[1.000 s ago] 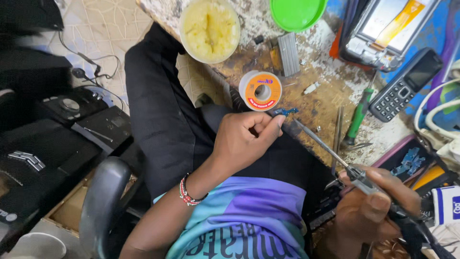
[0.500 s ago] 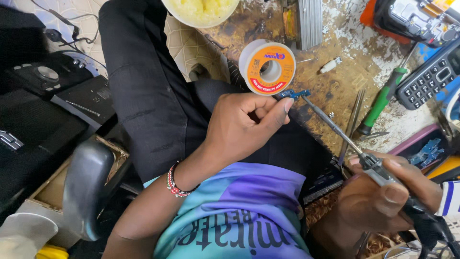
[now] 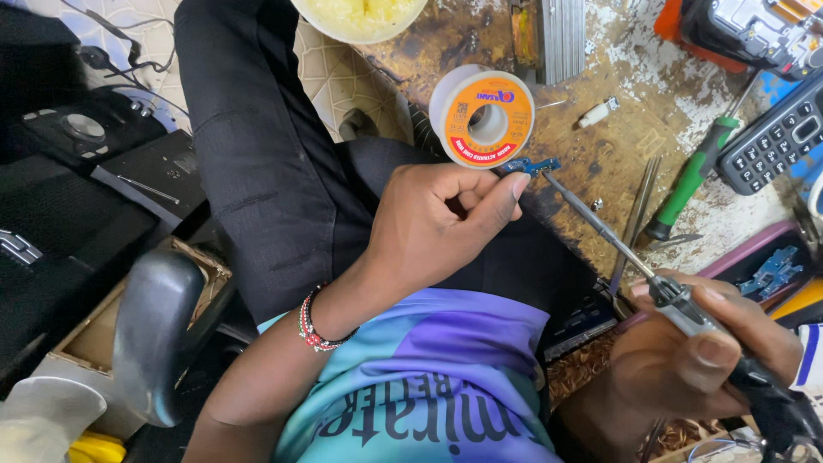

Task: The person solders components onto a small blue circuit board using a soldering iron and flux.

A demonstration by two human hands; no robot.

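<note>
1. The left hand [image 3: 437,227] is curled into a loose fist, pinching a small blue board [image 3: 530,165] between thumb and forefinger at the bench edge.
2. The right hand [image 3: 694,351] is closed around the handle of a soldering iron [image 3: 634,261], gripping it like a pen.
3. The iron's thin shaft runs up and to the left; its tip meets the board, just beside the left fingertips.
4. A beaded bracelet [image 3: 313,321] sits on the left wrist.
5. Just above the board stands a solder spool [image 3: 482,116], white with an orange face, on the worn bench [image 3: 600,163].
6. Tweezers [image 3: 633,219] lie on the bench beside the iron's shaft, with a green-handled screwdriver [image 3: 694,176] just to their right.
7. A yellowish bowl [image 3: 360,15] at the top edge holds a pale yellow paste; how full it is cannot be told, as the frame cuts it off.
8. A ribbed grey metal block [image 3: 557,39] lies to the right of the bowl.
9. A purple-rimmed tray [image 3: 754,249] at the right edge holds small blue parts [image 3: 771,270], like the board in the hand.
10. A dark keypad phone [image 3: 776,137] lies above that tray.
11. Under the right hand, a heap of fine coppery shavings [image 3: 583,364] lies on the bench.
12. At lower left, a cardboard box [image 3: 103,334] sits partly hidden by a chair armrest [image 3: 159,330]; its contents cannot be seen.
</note>
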